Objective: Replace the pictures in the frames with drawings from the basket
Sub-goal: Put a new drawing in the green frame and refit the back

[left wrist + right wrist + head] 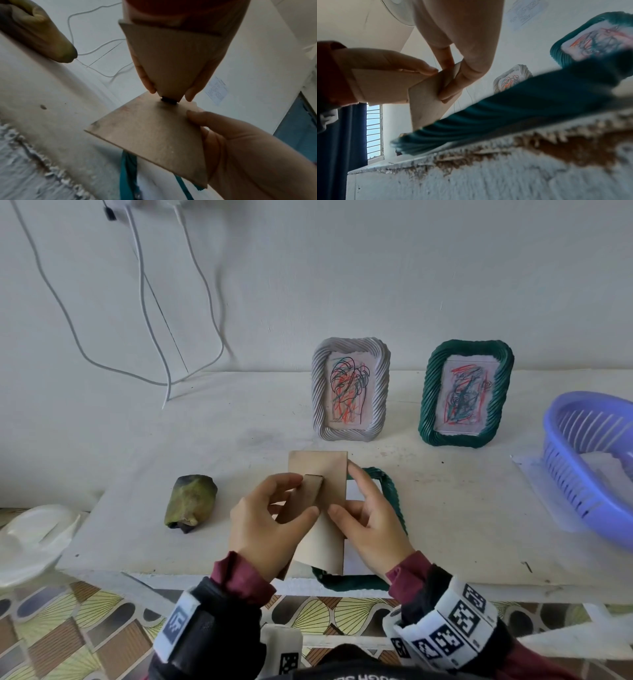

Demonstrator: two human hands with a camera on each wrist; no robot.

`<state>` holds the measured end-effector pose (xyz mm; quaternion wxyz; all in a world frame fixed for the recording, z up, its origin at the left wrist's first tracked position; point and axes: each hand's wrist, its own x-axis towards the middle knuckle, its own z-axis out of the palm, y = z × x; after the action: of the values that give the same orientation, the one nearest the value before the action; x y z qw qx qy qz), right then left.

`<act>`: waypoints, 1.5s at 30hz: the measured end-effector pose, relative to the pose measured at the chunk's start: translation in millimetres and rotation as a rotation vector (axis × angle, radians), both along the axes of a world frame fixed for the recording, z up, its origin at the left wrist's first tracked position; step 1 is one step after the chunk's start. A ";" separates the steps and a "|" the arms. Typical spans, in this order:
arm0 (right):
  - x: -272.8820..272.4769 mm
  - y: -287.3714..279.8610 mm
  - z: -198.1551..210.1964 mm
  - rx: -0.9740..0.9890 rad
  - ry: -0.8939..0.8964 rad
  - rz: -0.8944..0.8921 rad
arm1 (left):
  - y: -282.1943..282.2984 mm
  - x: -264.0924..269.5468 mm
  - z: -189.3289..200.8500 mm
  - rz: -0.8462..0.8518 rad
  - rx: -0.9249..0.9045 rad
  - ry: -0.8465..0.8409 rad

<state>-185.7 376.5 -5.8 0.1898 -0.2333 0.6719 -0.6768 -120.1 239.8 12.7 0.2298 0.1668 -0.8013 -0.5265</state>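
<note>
I hold a brown backing board (322,474) with a hinged stand flap (310,491) above a dark green frame (390,491) that lies flat at the table's front edge. My left hand (270,518) pinches the stand flap (171,60). My right hand (366,508) grips the board's right edge (154,135). White paper (358,487) shows inside the lying frame. At the back stand a white frame (351,388) and a green frame (466,392), each with a scribbled drawing. The purple basket (589,460) holds white paper at the right.
A crumpled green-yellow wad (190,501) lies left of my hands. A white plastic lid (34,539) sits off the table's left end. White cables (147,320) hang down the wall. The table's front edge (471,169) is chipped.
</note>
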 end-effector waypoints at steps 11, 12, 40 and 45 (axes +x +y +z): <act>-5.3 16.6 6.6 -0.007 0.096 -0.144 | -10.9 -2.1 -20.3 -0.178 0.238 -0.165; -5.7 18.1 4.2 0.010 0.105 -0.124 | -9.6 -2.2 -20.5 -0.181 0.244 -0.160; -40.0 35.3 -8.7 0.395 -0.055 -0.089 | -19.8 4.0 -59.6 -0.554 -0.501 -0.459; -40.8 32.3 -9.2 0.408 -0.047 -0.088 | -17.6 5.0 -54.9 -0.562 -0.541 -0.491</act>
<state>-226.6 408.8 -15.0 0.2187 -0.1446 0.7999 -0.5398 -115.1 222.1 -42.3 -0.0831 -0.0034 -0.9549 -0.2852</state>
